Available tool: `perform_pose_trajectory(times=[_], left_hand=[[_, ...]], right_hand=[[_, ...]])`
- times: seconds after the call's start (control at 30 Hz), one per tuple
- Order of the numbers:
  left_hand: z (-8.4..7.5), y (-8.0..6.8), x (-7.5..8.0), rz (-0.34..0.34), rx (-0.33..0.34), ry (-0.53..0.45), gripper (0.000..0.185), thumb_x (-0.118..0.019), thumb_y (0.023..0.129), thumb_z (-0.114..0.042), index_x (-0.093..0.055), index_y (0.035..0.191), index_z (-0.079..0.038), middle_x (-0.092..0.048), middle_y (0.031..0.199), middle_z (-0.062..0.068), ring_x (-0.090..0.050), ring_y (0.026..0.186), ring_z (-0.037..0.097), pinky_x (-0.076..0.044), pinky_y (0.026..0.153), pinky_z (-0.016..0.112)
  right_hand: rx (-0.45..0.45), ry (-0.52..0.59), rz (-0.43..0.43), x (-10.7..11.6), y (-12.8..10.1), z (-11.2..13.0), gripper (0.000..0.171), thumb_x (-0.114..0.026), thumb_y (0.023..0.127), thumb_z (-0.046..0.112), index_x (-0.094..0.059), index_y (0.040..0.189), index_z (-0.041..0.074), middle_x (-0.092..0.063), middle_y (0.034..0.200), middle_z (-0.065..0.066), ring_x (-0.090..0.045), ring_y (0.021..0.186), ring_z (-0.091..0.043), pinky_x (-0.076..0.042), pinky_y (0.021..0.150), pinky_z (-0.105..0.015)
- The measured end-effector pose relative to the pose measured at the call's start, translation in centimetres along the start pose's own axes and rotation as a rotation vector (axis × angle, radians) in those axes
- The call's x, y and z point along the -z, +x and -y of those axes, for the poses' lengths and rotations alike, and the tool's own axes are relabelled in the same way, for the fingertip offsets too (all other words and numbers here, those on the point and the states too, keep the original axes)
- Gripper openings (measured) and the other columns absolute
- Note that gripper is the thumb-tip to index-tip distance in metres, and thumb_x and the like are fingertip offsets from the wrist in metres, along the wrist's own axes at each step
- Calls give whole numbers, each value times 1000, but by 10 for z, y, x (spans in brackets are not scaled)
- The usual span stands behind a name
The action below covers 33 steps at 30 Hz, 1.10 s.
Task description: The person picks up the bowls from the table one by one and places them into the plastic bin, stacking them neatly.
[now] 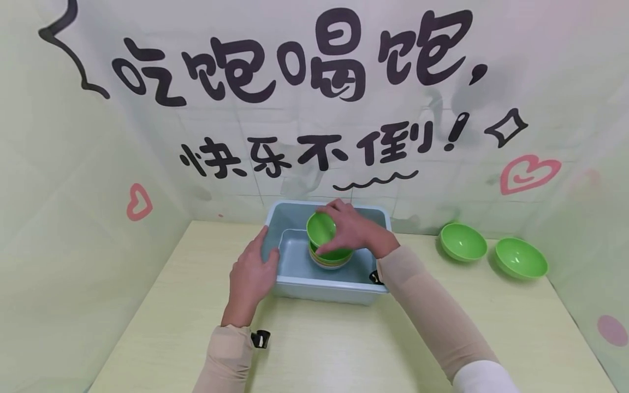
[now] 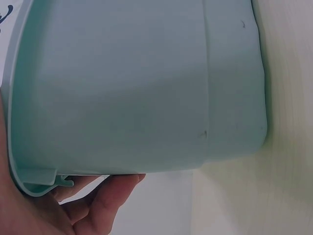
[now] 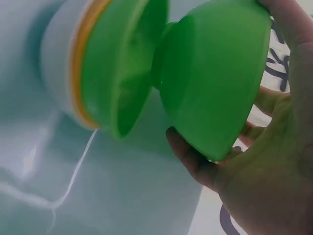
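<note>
A pale blue plastic tub (image 1: 334, 289) stands on the table near the back wall. Inside it sits a stack of bowls (image 1: 331, 261), green on top with an orange and a white rim below (image 3: 78, 73). My right hand (image 1: 351, 226) grips a green bowl (image 1: 320, 228) by its rim, tilted just above the stack; in the right wrist view that green bowl (image 3: 215, 73) nearly touches the top one. My left hand (image 1: 253, 273) holds the tub's left rim, its fingers (image 2: 105, 196) curled under the tub's lip (image 2: 34, 183).
Two more green bowls (image 1: 463, 241) (image 1: 521, 257) sit on the pale yellow table (image 1: 319, 338) to the right of the tub, close to the back wall. Decorated walls enclose the table at the back and both sides.
</note>
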State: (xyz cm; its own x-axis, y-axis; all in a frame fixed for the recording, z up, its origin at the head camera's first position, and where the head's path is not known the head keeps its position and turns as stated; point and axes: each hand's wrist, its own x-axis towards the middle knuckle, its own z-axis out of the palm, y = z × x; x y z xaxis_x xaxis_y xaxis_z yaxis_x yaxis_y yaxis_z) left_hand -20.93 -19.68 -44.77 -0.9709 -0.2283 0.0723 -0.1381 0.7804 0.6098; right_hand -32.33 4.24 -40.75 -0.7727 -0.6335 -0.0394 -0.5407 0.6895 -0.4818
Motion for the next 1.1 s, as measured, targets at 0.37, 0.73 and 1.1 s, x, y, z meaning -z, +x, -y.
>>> perform_pose_trajectory(times=[0.37,0.73,1.1], left_hand=[[-3,0,0,-5,-12,8,63,-43,103,-41,-31,162,-23,-46,159,14,-52,137,46,-49,97,68],[-3,0,2,-12,5,4,63,-44,102,-41,-32,162,-24,-46,160,13,-51,138,46,-48,98,68],[-2,0,1,-6,-1,-4,63,-42,102,-42,-31,162,-24,-45,160,13,-51,138,46,-48,97,68]], right_hand=[[4,-18,25,-2,-1,-5,98,-86,71,57,-44,153,22,-41,149,-8,-47,128,-30,-52,100,-48],[30,-34,57,-3,2,-9,99,-86,72,54,-44,153,15,-44,153,-8,-46,137,-28,-46,111,-45],[-9,-47,72,-6,-1,-11,102,-89,70,53,-43,153,13,-42,156,-7,-49,134,-30,-44,113,-47]])
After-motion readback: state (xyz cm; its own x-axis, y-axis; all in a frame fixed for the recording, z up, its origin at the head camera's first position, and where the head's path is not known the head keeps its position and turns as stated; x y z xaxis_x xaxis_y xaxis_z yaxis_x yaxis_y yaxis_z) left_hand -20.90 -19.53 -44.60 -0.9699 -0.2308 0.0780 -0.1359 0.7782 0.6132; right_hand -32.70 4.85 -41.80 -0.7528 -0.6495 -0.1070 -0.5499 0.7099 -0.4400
